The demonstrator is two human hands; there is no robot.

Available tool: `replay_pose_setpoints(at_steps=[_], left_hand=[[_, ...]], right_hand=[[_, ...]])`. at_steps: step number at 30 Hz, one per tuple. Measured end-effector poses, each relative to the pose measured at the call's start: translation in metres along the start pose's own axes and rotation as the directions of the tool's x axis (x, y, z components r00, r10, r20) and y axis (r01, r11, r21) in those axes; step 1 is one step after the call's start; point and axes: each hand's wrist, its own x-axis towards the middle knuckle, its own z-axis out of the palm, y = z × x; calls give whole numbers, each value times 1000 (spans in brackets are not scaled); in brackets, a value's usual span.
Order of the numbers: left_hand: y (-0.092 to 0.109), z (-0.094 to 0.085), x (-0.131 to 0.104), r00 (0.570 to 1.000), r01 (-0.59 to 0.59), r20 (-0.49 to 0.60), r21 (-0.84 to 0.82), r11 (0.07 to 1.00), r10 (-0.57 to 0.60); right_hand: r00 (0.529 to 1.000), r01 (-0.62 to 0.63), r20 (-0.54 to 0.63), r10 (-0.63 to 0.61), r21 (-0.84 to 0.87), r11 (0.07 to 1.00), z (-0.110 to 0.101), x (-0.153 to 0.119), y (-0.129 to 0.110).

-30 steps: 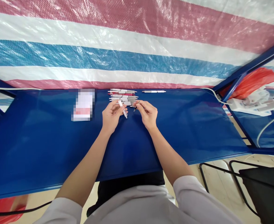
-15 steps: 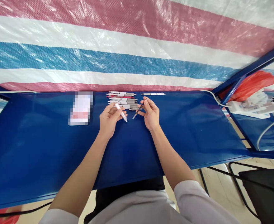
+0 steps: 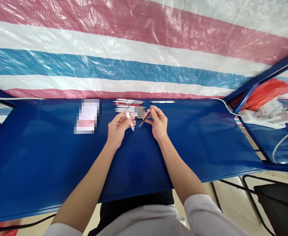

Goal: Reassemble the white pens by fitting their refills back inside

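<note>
One pen barrel [image 3: 128,115], one refill [image 3: 144,119], one lone pen [image 3: 162,102] and one blue table [image 3: 195,141] are counted; at least five piled pens [image 3: 131,107] are seen.

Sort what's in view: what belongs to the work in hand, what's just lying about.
Work in hand:
white pen barrel, left hand
thin dark refill, right hand
grouped pens, lone pen (probably)

Apparently lying about:
pixelated item
red plastic bag
white power strip

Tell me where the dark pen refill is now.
In the head view, the dark pen refill is held slanting in the right hand, just right of the white pen barrel in the left hand.
</note>
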Motion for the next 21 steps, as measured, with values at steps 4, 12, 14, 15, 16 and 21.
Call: replay_pose_setpoints(at_steps=[4,12,14,15,16,21], left_hand=[[-1,-1,-1,1000,-20,2,51,998,20],[1,-2,-4,995,-97,30,225,970,93],[0,-4,-5,995,-100,47,239,966,91],[0,-5,-5,994,-105,57,249,963,94],[-1,-6,-6,993,-114,70,262,958,99],[4,-4,-10,982,-160,146,322,933,118]], right_hand=[[1000,3,-3,-3,-12,1000,3,-3,-2],[999,44,10,-43,-108,993,11,-14,-4],[998,69,-2,-70,-132,989,12,-15,-6],[996,84,-15,-87,-136,987,12,-15,-7],[994,100,-30,-105,-134,986,13,-14,-9],[982,153,-102,-159,-64,986,21,-10,-26]])
